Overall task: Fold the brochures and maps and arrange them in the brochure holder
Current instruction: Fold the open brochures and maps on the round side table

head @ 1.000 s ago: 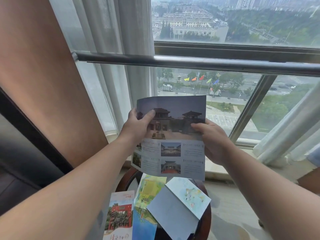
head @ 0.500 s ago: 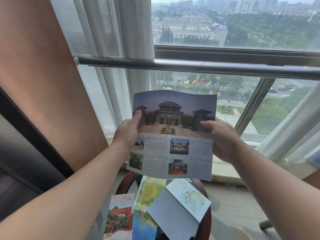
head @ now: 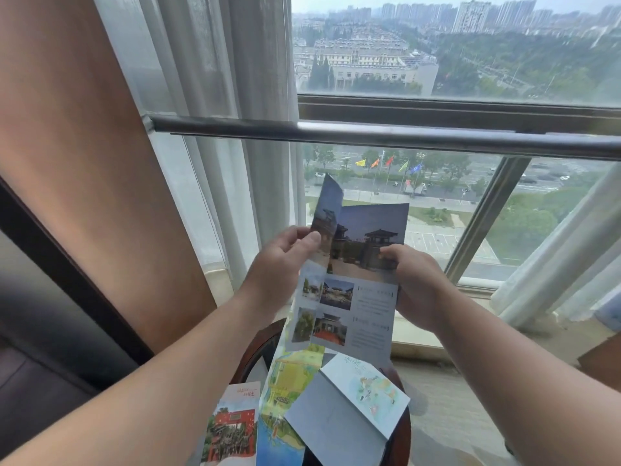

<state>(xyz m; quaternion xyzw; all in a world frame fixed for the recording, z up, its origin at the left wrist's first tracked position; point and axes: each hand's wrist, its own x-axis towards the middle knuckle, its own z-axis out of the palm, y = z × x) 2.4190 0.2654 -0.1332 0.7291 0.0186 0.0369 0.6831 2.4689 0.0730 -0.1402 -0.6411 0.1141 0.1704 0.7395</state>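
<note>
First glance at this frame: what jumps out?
A brochure with temple photos is held up mid-frame before the window, the left hand pinching its bent left panel, the right hand gripping its right edge. Below, a red leaflet, a green map and a grey folded map lie on a round table.

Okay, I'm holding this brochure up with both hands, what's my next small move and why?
Probably swing the left panel across onto the middle. The left hand pinches that panel, angled along a vertical crease, while the right hand steadies the other edge of the brochure.
</note>
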